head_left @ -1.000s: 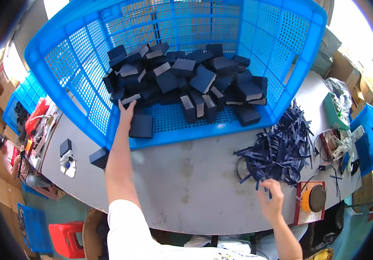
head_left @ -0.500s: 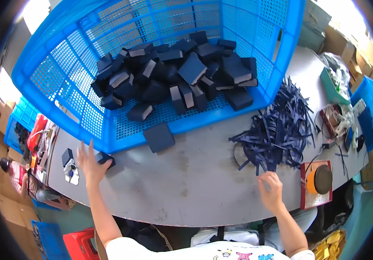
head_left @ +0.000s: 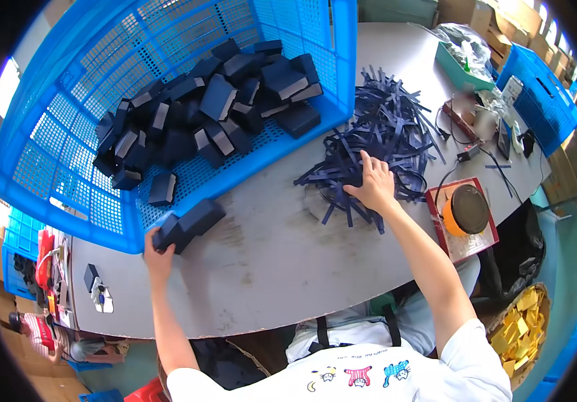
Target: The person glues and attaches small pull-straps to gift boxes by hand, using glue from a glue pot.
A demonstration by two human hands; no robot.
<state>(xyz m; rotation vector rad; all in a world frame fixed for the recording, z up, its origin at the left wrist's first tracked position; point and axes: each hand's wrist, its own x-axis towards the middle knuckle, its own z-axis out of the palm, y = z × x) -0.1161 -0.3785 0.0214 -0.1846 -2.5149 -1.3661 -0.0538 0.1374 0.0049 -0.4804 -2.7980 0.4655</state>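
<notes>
My left hand (head_left: 158, 258) is closed round a small dark blue box (head_left: 172, 232) at the front rim of the blue plastic crate (head_left: 245, 175). A second dark blue box (head_left: 202, 216) touches the held one, on its right. Inside the crate lies a heap of similar boxes (head_left: 219, 97), some showing pale grey sides. My right hand (head_left: 374, 185) is over the near side of a tangled pile of dark blue strips (head_left: 385, 127), its fingers apart. No strip shows clearly in its grasp.
An orange round pot (head_left: 464, 210) with a dark top stands on a red-edged board at right. Another dark box (head_left: 91, 276) lies at the table's left. Behind the strips is a green tray (head_left: 459, 67). A person (head_left: 40, 335) sits at far left.
My left hand has closed on a box, now against another box by the crate. My right hand has reached forward onto the strips, its fingers spreading. The view has shifted right.
</notes>
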